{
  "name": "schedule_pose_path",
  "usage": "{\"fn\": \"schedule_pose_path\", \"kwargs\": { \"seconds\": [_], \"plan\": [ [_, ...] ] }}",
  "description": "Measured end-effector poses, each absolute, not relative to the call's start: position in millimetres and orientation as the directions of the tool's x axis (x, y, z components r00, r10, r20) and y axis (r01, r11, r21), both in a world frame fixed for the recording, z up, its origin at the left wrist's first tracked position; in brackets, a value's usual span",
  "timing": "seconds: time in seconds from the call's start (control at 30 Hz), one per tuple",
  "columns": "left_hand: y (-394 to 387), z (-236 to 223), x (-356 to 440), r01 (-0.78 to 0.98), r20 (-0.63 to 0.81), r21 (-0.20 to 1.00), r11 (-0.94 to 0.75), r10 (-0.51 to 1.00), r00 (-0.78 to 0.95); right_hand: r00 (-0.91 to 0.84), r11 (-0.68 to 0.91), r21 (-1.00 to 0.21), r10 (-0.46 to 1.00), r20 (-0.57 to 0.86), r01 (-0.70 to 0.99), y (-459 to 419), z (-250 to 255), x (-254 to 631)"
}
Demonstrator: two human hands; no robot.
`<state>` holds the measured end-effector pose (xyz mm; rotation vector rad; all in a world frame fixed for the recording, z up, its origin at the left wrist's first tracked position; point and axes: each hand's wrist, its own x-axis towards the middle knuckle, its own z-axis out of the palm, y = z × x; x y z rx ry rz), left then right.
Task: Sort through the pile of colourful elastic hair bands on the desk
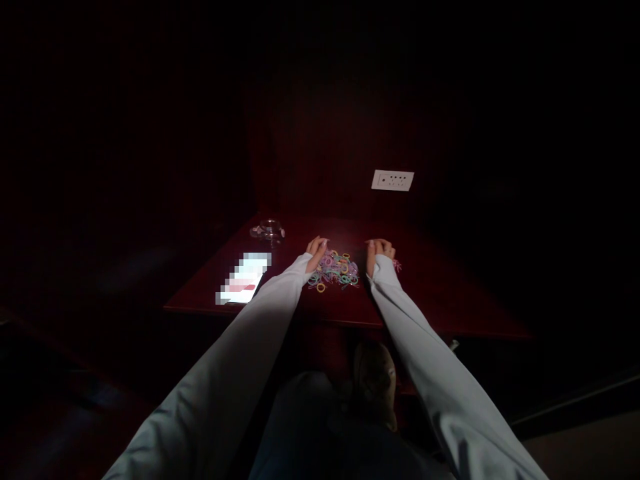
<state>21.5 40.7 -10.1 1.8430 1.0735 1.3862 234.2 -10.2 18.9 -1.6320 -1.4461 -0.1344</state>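
Note:
A loose heap of small coloured hair ties (339, 268), in purple, yellow, mint and orange, lies on the dark red tabletop (280, 303). At the heap's left edge is my left hand (317, 249), its fingers bent and the thumb close to the fingertips. My right hand (380, 249) is apart from the heap, to its right, with the fingers curled in and the thumb against them. Whatever either hand pinches is too small to make out. Some pink hair ties (397, 265) show just beyond my right wrist, partly hidden by the sleeve.
To the left lies a lit phone (245, 279), its screen blurred. Behind it stands a clear container (271, 231) with small pale items by it. A white socket plate (393, 180) is on the back wall. The table's front edge runs under my forearms; the surroundings are very dark.

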Motion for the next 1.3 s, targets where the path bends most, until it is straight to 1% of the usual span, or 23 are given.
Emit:
{"fn": "schedule_pose_path", "kwargs": {
  "seconds": [0.1,0.2,0.27,0.4,0.47,0.53,0.6,0.67,0.77,0.87,0.93,1.0,1.3],
  "plan": [
    [40.2,-3.1,28.5,0.246,0.471,0.834,-0.494,0.869,0.148,0.137,0.21,-0.526,0.827,0.545,0.824,-7.7,14.8,193.7],
    [39.0,3.0,29.7,0.219,0.463,0.845,-0.487,0.873,0.154,0.054,0.257,-0.545,0.871,0.489,0.798,-7.2,13.9,171.3],
    [35.7,6.3,24.9,0.234,0.458,0.849,-0.473,0.881,0.121,0.056,0.288,-0.6,0.871,0.489,0.746,-6.2,15.6,170.7],
    [18.8,15.8,4.4,0.302,0.499,0.828,-0.472,0.866,-0.015,0.162,0.312,-0.713,0.844,0.512,0.628,-1.8,19.9,190.7],
    [6.6,23.8,-4.1,0.34,0.505,0.811,-0.476,0.863,0.003,0.173,0.318,-0.725,0.841,0.514,0.61,-0.6,20.8,202.1],
    [-5.3,32.7,-6.5,0.446,0.476,0.788,-0.424,0.879,-0.005,0.14,0.328,-0.721,0.851,0.506,0.61,-2.0,20.8,210.4],
    [-14.1,40.1,-2.8,0.56,0.449,0.726,-0.4,0.892,0.056,0.065,0.354,-0.71,0.869,0.49,0.609,-6.3,20.3,215.2],
    [-18.2,44.6,3.6,0.629,0.418,0.673,-0.388,0.902,0.108,-0.038,0.392,-0.694,0.884,0.466,0.604,-12.3,19.8,217.1],
    [-17.5,46.1,10.5,0.672,0.402,0.66,-0.337,0.913,0.063,-0.178,0.444,-0.645,0.882,0.436,0.622,-21.1,19.7,215.7],
    [-15.0,45.4,10.8,0.7,0.409,0.656,-0.283,0.912,-0.015,-0.257,0.481,-0.568,0.865,0.43,0.668,-26.7,19.9,211.6],
    [-14.8,45.4,8.5,0.722,0.414,0.636,-0.271,0.91,-0.023,-0.272,0.477,-0.528,0.866,0.42,0.702,-28.3,19.8,209.7],
    [-15.8,45.9,5.3,0.743,0.415,0.615,-0.264,0.909,-0.021,-0.267,0.459,-0.515,0.875,0.403,0.724,-28.5,19.3,209.6],
    [-17.9,50.3,-5.0,0.757,0.364,0.632,-0.169,0.926,-0.097,-0.153,0.424,-0.569,0.874,0.462,0.705,-21.0,11.2,216.3]
  ]
}}
